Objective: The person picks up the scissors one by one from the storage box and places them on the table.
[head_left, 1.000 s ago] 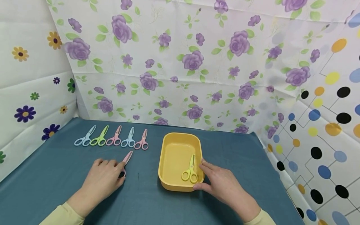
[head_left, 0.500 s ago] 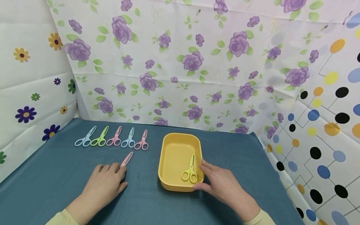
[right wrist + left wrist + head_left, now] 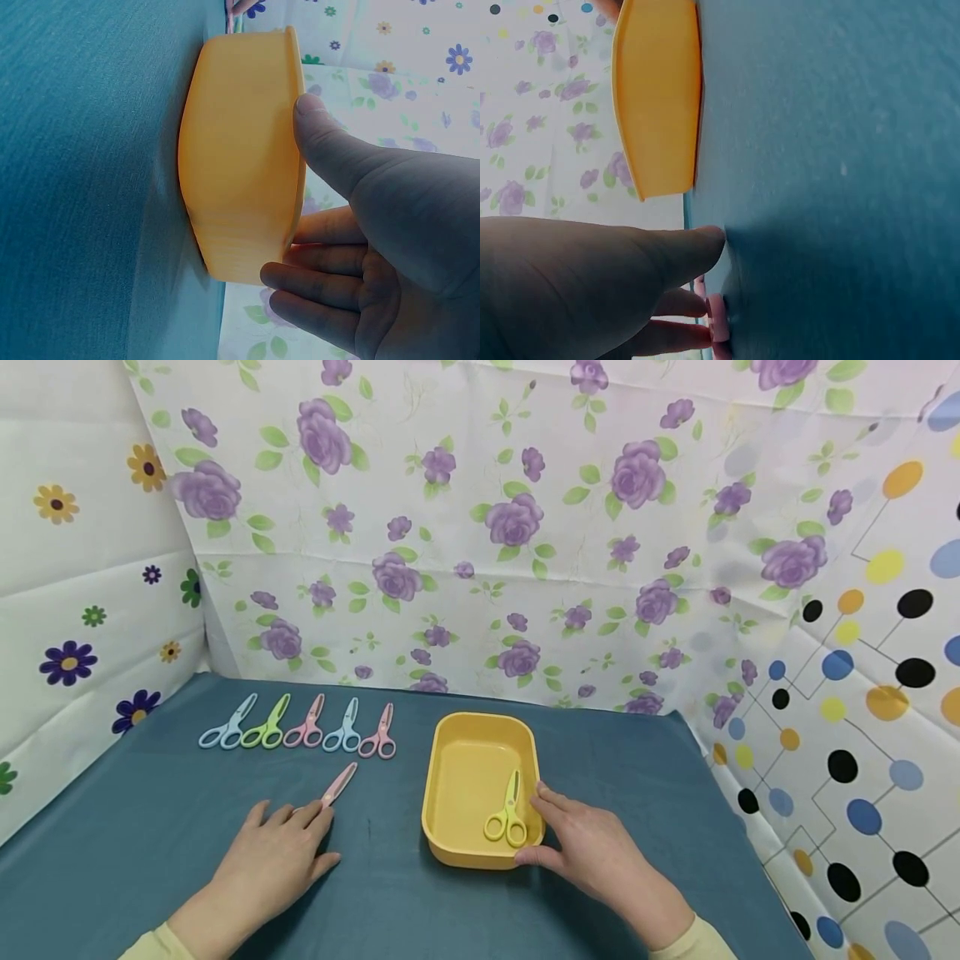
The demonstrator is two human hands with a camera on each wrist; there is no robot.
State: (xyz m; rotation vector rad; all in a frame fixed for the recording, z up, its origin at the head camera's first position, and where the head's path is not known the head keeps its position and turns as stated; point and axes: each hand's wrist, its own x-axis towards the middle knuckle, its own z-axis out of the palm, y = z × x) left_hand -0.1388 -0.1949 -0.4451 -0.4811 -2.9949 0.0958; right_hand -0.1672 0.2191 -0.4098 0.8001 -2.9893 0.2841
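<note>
My left hand (image 3: 277,860) lies over the handles of a pair of pink scissors (image 3: 341,783), whose blades stick out past the index finger. Its fingers look loosely extended, with the thumb apart to the right. From the left wrist view, two fingertips touch a pink handle loop (image 3: 718,319); the rest is hidden. At the near right corner of a yellow plastic tray (image 3: 438,852), my right hand (image 3: 600,856) holds on, thumb against the near side and fingers along the right side. Inside the tray lies a pair of yellow-green scissors (image 3: 512,810), blades pointing away.
Behind the left hand runs a row of scissors: blue (image 3: 228,722), green (image 3: 266,722), pink (image 3: 305,722), blue (image 3: 343,727) and pink (image 3: 378,732). All stand on a blue-green cloth (image 3: 405,910). Printed fabric (image 3: 465,485) walls the back and both sides.
My left thumb has come away from the pink scissors, and the fingers have loosened and spread over the handles. The scissors lie nearly where they were. My right hand and the tray keep their place.
</note>
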